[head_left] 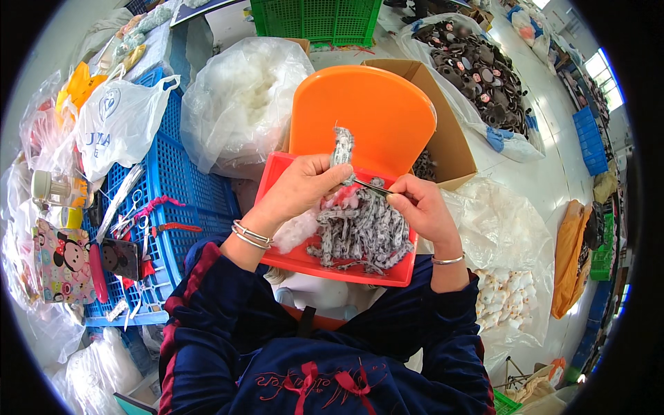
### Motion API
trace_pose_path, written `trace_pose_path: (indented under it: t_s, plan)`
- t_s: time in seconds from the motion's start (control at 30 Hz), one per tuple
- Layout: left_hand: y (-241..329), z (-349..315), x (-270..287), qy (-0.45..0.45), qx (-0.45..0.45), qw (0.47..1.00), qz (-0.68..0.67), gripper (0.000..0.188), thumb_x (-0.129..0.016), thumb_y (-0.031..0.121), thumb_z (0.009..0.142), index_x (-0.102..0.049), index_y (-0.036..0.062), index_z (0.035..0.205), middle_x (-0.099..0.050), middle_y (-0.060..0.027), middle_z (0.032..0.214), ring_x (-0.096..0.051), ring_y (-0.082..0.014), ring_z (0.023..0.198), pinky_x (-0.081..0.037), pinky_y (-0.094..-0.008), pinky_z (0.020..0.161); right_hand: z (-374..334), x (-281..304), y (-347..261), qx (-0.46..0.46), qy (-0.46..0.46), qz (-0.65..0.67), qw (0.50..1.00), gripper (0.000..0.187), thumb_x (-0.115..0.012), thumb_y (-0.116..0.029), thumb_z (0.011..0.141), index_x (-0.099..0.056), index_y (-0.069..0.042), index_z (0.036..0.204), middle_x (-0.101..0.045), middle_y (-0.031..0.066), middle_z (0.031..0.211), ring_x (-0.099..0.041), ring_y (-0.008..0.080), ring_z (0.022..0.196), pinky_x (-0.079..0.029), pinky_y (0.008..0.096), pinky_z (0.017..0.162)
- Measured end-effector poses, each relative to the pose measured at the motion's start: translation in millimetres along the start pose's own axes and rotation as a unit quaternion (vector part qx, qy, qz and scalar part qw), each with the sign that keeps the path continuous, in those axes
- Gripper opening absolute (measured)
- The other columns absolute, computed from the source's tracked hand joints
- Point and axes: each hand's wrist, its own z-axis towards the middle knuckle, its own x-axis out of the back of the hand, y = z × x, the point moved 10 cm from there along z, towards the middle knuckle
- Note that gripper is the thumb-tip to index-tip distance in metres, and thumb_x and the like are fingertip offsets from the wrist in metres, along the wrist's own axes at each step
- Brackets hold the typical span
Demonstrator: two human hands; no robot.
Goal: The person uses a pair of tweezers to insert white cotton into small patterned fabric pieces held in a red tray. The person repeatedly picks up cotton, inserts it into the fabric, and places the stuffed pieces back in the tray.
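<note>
My left hand [304, 185] pinches a small grey-and-white fuzzy knitted tube [342, 146], whose end stands up above my fingers. In my right hand [423, 206] is a thin dark pointed tool [373, 187], looking like tweezers. Its tip meets the lower end of the tube beside my left fingertips. Both hands are over a red plastic tray [294, 261] near my lap. A heap of similar grey knitted pieces [366, 235] fills the tray's right part. A tuft of white stuffing [296, 232] lies at its left, with some pink fluff near the middle.
An orange seat [360, 114] stands just beyond the tray. Blue crates [197, 200] at the left carry scissors, a phone [120, 259] and a patterned pouch [66, 263]. Around are a bag of stuffing [242, 104], a cardboard box [453, 149] and a sack of dark pieces [477, 76].
</note>
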Motion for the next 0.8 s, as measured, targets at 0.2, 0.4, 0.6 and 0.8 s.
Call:
trace_pose_path:
  t_s: [0.2, 0.4, 0.6, 0.8]
  plan:
    - [8, -3, 6, 0.029, -0.017, 0.998, 0.044, 0.025, -0.064, 0.023, 0.095, -0.069, 0.0004, 0.086, -0.059, 0.0028, 0.069, -0.052, -0.0041, 0.065, -0.043, -0.0217, 0.061, 0, -9, 6, -0.031, -0.038, 0.038, 0.998, 0.010, -0.066, -0.006, 0.090, -0.059, 0.001, 0.089, -0.052, -0.0037, 0.069, -0.043, 0.0025, 0.060, -0.035, 0.0217, 0.051]
    - [25, -6, 4, 0.059, -0.070, 0.990, 0.107, 0.027, -0.067, 0.020, 0.093, -0.063, 0.0007, 0.075, -0.052, 0.0071, 0.066, -0.042, 0.0001, 0.062, -0.035, -0.0215, 0.052, 0, 0, 18, -0.051, -0.023, 0.040, 0.998, 0.010, -0.065, -0.006, 0.090, -0.058, 0.001, 0.090, -0.052, -0.0042, 0.070, -0.043, 0.0022, 0.060, -0.036, 0.0217, 0.052]
    - [15, -4, 7, 0.055, -0.070, 0.985, 0.144, 0.024, -0.068, 0.020, 0.092, -0.066, 0.0001, 0.079, -0.052, 0.0066, 0.064, -0.042, -0.0005, 0.060, -0.035, -0.0222, 0.050, 2, 1, 6, -0.020, -0.008, -0.016, 1.000, 0.009, -0.065, -0.005, 0.089, -0.059, 0.001, 0.087, -0.054, -0.0018, 0.066, -0.044, 0.0049, 0.059, -0.036, 0.0238, 0.052]
    - [18, -5, 5, 0.034, -0.031, 0.993, 0.108, 0.019, -0.065, 0.014, 0.092, -0.071, -0.0034, 0.090, -0.068, -0.0021, 0.077, -0.060, -0.0045, 0.070, -0.049, -0.0219, 0.064, 3, 4, -3, 0.011, 0.004, -0.058, 0.998, 0.010, -0.066, -0.005, 0.088, -0.059, 0.001, 0.085, -0.054, 0.0013, 0.065, -0.046, 0.0071, 0.058, -0.038, 0.0252, 0.052]
